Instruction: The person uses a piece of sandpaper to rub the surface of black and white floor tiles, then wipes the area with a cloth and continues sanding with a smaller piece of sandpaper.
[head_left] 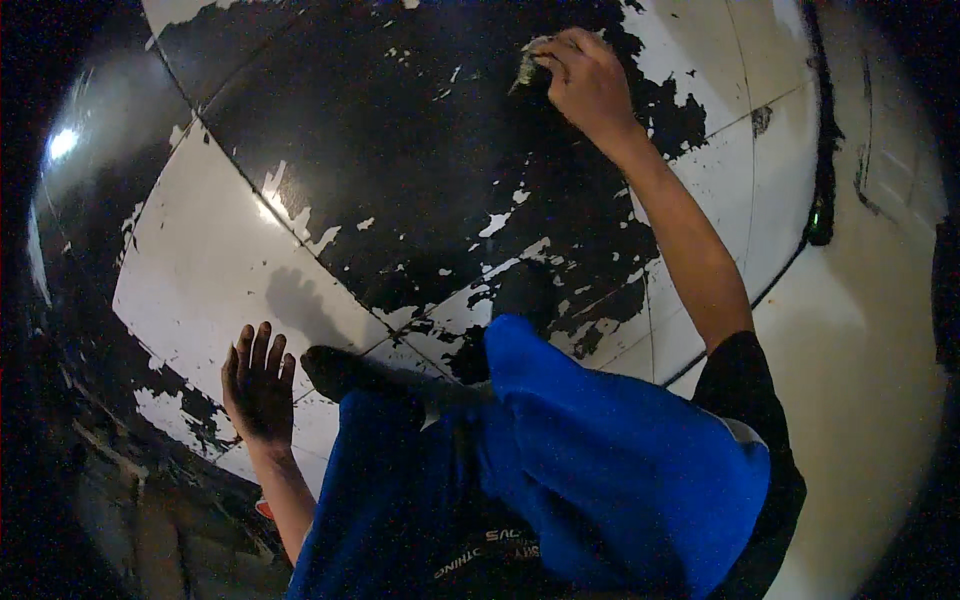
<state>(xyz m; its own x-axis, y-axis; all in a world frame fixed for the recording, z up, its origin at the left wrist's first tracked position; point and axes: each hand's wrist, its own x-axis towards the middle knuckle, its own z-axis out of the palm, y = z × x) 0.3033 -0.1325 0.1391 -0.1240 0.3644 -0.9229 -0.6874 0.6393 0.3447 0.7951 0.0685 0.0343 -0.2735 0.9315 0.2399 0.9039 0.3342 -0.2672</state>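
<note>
Right hand (592, 85): grip closed in a fingertip pinch on a small greyish wad (527, 68); material unclear. Wad is over the dark coating (400, 150) on the tiled floor (205, 240), toward the floor's far side, nearer the right-hand edge by the pale wall (850, 370) than the left. Contact with floor: cannot tell.

Left hand (262, 385): grip open, fingers a little apart and darkened, nothing held. Its shadow (300, 295) falls apart from it on a white tile; judged raised.

Coating: broad, glossy, ragged-edged, broken by white flecks near the feet. Wetness not determinable.

Notes on technique (judgement):
- A pinch likely gives narrow contact. Flattening the wad under several fingers should spread pressure evenly.
- Short overlapping strokes inward from the ragged border should make coverage easier to check.
- Along the joints (250, 182), stroke lengthwise, using the wad's edge.
- Arm is well extended; reaching less far should give better pressure. Left palm could brace on bare tile.
- Possible fault: fingertips slipping off the wad.
</note>
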